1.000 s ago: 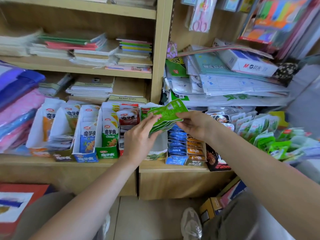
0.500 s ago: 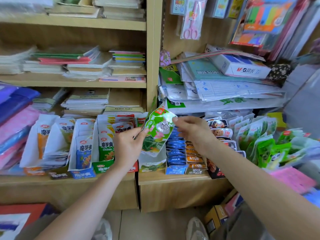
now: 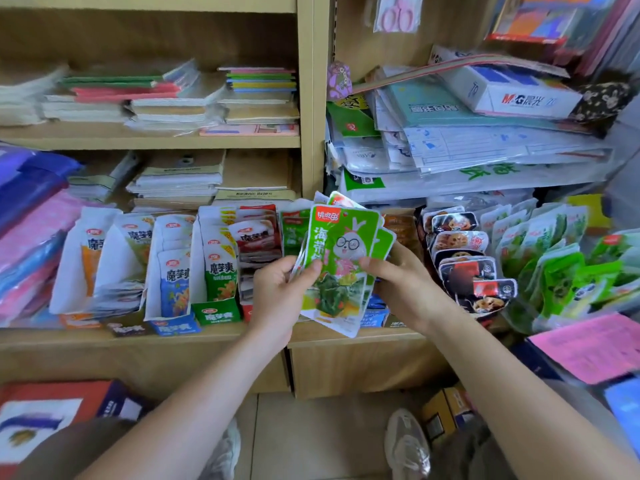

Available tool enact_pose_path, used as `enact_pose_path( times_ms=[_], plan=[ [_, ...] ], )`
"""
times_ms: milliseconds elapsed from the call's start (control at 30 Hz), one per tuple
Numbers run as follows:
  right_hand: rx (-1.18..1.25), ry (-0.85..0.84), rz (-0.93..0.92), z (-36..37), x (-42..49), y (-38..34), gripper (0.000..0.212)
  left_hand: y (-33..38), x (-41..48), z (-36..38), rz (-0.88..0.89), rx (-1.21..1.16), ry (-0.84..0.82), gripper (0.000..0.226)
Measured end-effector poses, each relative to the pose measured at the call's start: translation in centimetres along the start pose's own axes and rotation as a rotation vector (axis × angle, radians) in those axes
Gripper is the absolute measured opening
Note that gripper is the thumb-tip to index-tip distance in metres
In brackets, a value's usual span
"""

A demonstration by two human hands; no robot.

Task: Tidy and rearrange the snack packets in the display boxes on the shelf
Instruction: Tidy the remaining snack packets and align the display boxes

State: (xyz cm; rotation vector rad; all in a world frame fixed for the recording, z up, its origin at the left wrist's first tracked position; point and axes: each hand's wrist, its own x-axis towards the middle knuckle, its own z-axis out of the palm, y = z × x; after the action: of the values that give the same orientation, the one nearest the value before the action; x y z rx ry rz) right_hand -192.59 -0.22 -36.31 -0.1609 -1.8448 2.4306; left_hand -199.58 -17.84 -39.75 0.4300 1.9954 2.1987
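In front of the lower shelf (image 3: 207, 336), centre: fanned stack of green snack packets (image 3: 341, 258), held upright, printed face to camera. Pinched at left edge by left hand (image 3: 277, 289), thumb on front. Gripped at right edge by right hand (image 3: 405, 285), fingers curled behind. Far left: display boxes (image 3: 216, 311) standing on shelf. Right: dark packets (image 3: 464, 258), more green packets (image 3: 561, 275).
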Motion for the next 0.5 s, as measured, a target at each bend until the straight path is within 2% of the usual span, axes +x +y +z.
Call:
enact_pose_path(
  times_ms=[167, 367, 500],
  plan=[
    [0.147, 0.068, 0.041, 0.7, -0.1, 0.7, 0.055, 0.4, -1.1, 1.3, -0.083, 0.050, -0.106, 0.015],
    [-0.075, 0.050, -0.064, 0.0, 0.0, 1.2, 0.055, 0.4, -2.0, 2.0, -0.055, 0.055, -0.187, 0.026],
    [-0.081, 0.085, -0.069, -0.9, -0.8, 1.1, 0.058, 0.7, -2.2, 2.9, -0.067, 0.079, -0.216, 0.028]
  ],
)
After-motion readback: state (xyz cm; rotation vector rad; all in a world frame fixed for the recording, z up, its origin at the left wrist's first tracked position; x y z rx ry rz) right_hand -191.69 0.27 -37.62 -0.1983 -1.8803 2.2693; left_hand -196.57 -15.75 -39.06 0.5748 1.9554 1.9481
